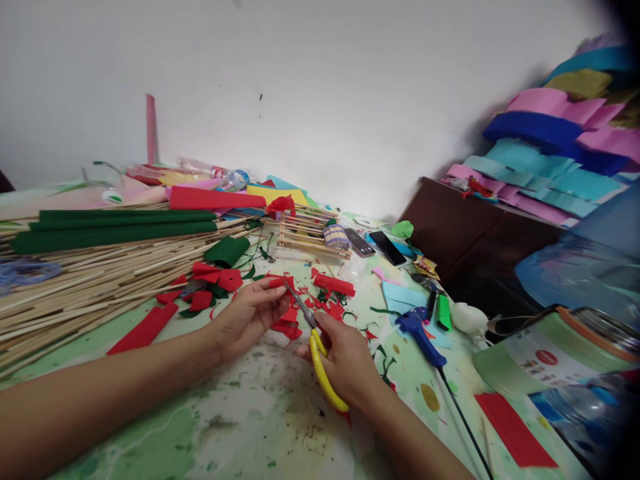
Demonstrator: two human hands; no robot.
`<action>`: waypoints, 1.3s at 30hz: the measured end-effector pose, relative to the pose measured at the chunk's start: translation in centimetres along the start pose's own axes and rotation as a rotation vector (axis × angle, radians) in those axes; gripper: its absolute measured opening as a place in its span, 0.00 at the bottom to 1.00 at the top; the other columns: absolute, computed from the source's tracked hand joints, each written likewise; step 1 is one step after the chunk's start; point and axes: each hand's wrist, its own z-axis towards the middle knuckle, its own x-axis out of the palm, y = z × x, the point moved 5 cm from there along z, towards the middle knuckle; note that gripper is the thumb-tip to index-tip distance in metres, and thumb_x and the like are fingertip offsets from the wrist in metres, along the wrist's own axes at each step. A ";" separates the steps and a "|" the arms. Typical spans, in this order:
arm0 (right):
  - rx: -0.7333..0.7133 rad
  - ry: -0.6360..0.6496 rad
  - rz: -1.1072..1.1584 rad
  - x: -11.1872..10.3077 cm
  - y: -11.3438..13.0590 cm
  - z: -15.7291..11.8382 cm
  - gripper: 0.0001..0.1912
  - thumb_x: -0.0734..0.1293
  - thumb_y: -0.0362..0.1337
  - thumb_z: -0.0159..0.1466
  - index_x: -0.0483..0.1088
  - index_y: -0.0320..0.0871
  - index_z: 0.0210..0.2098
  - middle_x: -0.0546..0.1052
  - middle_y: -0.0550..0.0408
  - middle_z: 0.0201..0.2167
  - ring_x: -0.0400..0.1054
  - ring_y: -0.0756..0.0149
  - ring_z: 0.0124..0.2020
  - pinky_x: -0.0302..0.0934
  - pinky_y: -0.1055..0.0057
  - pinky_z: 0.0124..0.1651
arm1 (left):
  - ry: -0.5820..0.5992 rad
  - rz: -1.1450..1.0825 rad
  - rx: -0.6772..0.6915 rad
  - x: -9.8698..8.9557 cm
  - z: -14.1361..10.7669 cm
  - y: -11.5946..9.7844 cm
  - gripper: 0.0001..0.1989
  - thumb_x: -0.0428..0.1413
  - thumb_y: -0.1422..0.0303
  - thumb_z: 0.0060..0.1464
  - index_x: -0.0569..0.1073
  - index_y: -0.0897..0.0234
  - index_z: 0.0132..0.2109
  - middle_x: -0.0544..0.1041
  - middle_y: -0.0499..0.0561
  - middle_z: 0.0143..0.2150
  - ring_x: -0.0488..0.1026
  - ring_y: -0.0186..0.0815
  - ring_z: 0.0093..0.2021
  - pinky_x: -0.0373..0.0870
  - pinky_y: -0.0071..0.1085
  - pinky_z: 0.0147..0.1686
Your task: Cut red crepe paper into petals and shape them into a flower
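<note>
Between the thumb and fingers of my left hand (253,310) is a small red paper piece (281,282). My right hand (347,357) grips yellow-handled scissors (320,373), whose blades point up and left to that piece. Whether the blades are parted is hard to make out. Beneath and beyond both hands lie red scraps (287,325) and a rolled red piece (335,285). More cut red pieces (217,275) and a curled green piece (227,251) sit left of my left hand.
Many thin wooden sticks (125,273) and green rolls (120,227) cover the left side. A small stick frame (310,235) stands behind my hands, near two phones (387,248). To the right are a blue glue gun (420,333), a green lighter (443,312) and a large jar (545,353).
</note>
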 end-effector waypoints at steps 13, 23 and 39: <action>0.029 0.001 -0.046 0.0 0.1 0.0 0.17 0.63 0.54 0.59 0.64 0.46 0.30 0.67 0.61 0.20 0.55 0.70 0.22 0.40 0.75 0.25 | 0.009 0.076 0.073 -0.4 0.4 -0.8 0.08 0.57 0.83 0.47 0.76 0.68 0.30 0.77 0.48 0.27 0.74 0.27 0.27 0.73 0.19 0.30; 0.039 -0.002 -0.058 0.1 -0.1 0.1 0.15 0.62 0.52 0.60 0.64 0.47 0.31 0.66 0.62 0.20 0.54 0.70 0.22 0.40 0.75 0.25 | -0.003 0.129 0.110 -1.0 0.9 -1.0 0.06 0.58 0.82 0.48 0.76 0.69 0.30 0.76 0.47 0.28 0.73 0.26 0.29 0.72 0.18 0.32; 0.040 0.013 -0.022 0.3 -0.1 0.0 0.15 0.63 0.52 0.60 0.65 0.46 0.30 0.67 0.62 0.20 0.54 0.71 0.21 0.41 0.76 0.24 | 0.046 0.197 0.124 -0.8 1.0 -1.1 0.04 0.64 0.77 0.44 0.76 0.68 0.30 0.77 0.48 0.28 0.73 0.27 0.29 0.71 0.19 0.34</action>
